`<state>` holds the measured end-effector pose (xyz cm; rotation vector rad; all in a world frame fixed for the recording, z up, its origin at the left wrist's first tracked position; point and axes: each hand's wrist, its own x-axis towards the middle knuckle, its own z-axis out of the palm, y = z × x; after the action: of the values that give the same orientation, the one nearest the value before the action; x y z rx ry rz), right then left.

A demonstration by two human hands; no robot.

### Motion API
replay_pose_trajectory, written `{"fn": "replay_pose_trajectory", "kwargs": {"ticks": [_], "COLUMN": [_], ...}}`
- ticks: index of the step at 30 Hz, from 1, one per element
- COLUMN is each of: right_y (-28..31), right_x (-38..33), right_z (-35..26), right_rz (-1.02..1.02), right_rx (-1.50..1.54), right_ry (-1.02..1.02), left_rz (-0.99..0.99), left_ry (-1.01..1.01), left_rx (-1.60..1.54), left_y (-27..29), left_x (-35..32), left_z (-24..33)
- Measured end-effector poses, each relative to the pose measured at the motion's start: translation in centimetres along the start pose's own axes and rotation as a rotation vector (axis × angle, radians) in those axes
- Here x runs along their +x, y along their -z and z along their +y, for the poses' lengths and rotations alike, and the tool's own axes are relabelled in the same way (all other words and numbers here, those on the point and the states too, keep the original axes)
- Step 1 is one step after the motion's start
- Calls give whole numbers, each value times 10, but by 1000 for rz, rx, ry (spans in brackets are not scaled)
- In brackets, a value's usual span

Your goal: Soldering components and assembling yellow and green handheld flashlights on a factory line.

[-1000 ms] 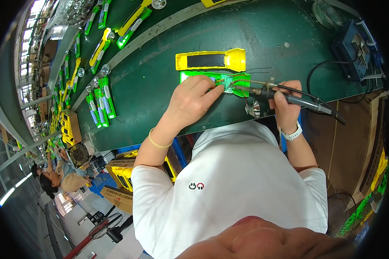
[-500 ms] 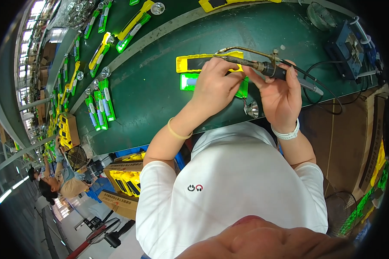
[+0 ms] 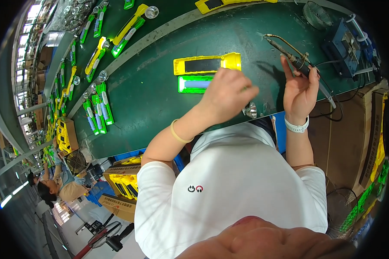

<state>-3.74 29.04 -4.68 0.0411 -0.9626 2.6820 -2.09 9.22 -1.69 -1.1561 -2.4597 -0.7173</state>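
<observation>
My right hand (image 3: 300,97) holds a soldering iron (image 3: 299,64) with a thin brass solder-feed tube along it. Its tip points up and left, clear of the parts. My left hand (image 3: 229,94) is curled over the right end of a green flashlight half-shell (image 3: 182,90), which it partly hides. A blue cylindrical battery (image 3: 196,84) lies in that shell. The left fingertips face away, so whatever they pinch cannot be seen. Just beyond lies a yellow flashlight half-shell (image 3: 232,61) with a dark panel. A shiny reflector (image 3: 250,110) sits right of my left wrist, near the table edge.
A blue soldering station (image 3: 339,45) with a cable stands at the right, beside a round glass-like dish (image 3: 317,15). Green shells with batteries (image 3: 98,110) lie at the left. More yellow and green flashlight parts (image 3: 127,32) lie beyond a grey strip. A person (image 3: 62,187) sits far left.
My right hand has drawn the soldering iron away to the right, off the shells. My left hand has let go of the area by the iron's tip and shifted slightly right and nearer me.
</observation>
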Motion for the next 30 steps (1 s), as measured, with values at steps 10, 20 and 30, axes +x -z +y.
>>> {"fn": "replay_pose_trajectory", "kwargs": {"ticks": [10,20,30], "right_y": [-17,-4,5], "right_x": [2,12,8], "right_z": [10,13,30], "right_rz": [95,-258,-437], "right_rx": [-169,-512,-601], "right_ry": [-118,-240,-278], "left_rz": [98,-50,-181], "left_ry": [298,507,431], "left_rx": [16,-12,174], "left_y": [-7,24,24], "left_x": [-31,-26,-11], "left_z": [-14,-47,-46]}}
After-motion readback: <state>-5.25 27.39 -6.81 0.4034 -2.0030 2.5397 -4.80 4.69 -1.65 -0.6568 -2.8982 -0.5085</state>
